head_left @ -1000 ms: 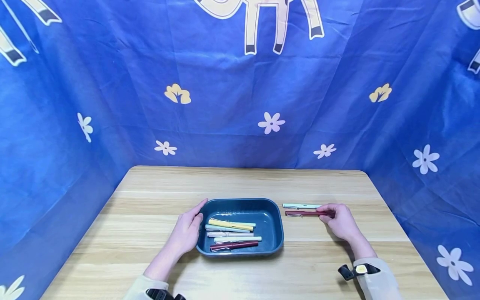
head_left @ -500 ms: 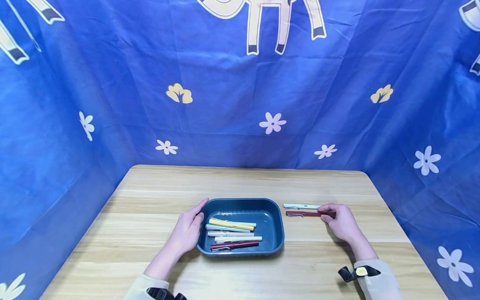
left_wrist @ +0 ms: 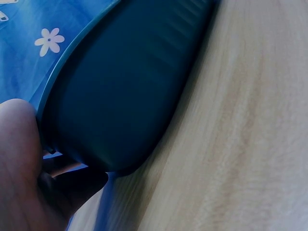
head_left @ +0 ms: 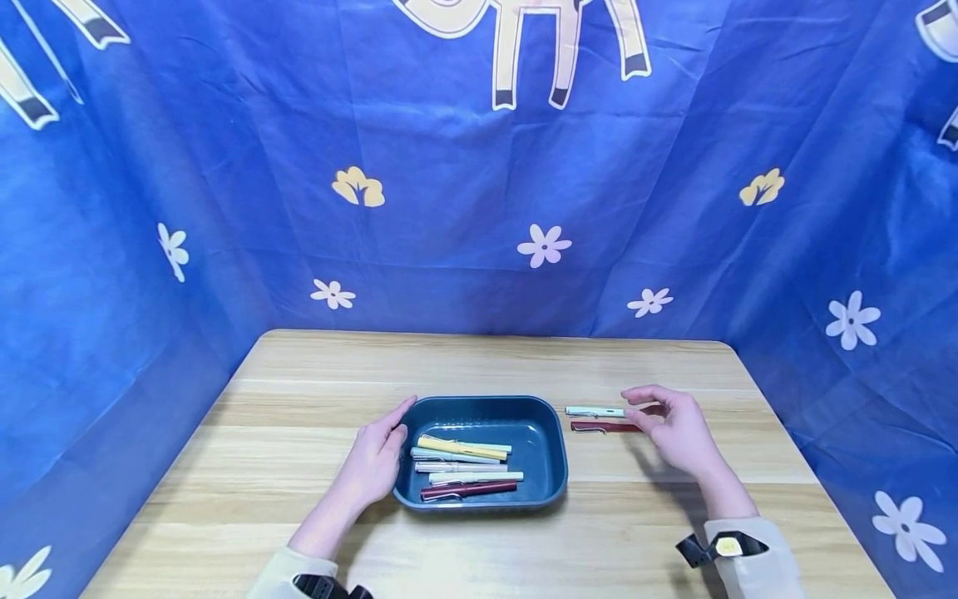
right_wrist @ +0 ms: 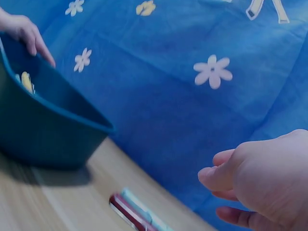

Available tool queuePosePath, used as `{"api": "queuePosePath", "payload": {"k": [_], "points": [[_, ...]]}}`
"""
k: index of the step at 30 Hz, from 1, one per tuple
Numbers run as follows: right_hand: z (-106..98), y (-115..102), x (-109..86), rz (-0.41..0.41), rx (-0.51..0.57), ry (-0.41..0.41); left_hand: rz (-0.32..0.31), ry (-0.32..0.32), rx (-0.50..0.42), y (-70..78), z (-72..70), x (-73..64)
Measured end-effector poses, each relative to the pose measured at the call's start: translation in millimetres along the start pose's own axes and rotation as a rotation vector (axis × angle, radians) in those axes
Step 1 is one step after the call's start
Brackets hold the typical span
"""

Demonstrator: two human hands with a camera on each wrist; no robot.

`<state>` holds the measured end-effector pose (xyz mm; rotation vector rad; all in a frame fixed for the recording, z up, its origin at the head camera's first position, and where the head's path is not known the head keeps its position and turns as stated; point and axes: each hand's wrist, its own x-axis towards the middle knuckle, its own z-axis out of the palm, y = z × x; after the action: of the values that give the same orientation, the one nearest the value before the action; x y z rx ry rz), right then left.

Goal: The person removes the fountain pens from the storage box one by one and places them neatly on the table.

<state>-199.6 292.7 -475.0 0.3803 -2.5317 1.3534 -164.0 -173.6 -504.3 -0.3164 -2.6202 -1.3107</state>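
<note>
A dark teal rectangular tub stands on the table. At its left end my left hand grips the wall, thumb over the rim; the left wrist view shows the fingers on the outside. Inside lie several clipped pens: a yellow pen on top, pale ones below it, and a dark red pen in front. Right of the tub, a pale mint pen and another dark red pen lie side by side. Above their right ends hovers my right hand, fingers loosely bent and holding nothing.
The wood-grain table has rounded far corners. Blue cloth printed with flowers and animal legs hangs behind and on both sides. Black straps with small devices circle both wrists.
My right hand has let go of the dark red pen on the table and lifted slightly up and away. That pen stays beside the mint one. The left hand and tub have not moved.
</note>
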Motion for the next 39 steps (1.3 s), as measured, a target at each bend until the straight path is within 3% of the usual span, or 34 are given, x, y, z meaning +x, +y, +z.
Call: {"api": "queuePosePath", "payload": {"k": [10,23,30,33,39], "points": [[6.5,-31.5,6.6,-0.042,0.157,-0.029,-0.003,-0.001,0.000,-0.4,0.4,0.0],[26.8,-54.9,18.1,-0.059,0.314,-0.105,0.004,0.001,-0.005,0.2,-0.7,0.6],[45.1,-70.5,22.7,0.022,0.445,-0.186,0.006,0.000,-0.009,0.3,-0.9,0.5],[53.8,-76.0,23.9,0.048,0.453,-0.219,-0.001,-0.003,-0.012,0.1,-0.8,0.1],[72.6,-84.6,26.8,0.001,0.413,-0.267,-0.009,-0.005,-0.009,1.1,-0.9,0.4]]}}
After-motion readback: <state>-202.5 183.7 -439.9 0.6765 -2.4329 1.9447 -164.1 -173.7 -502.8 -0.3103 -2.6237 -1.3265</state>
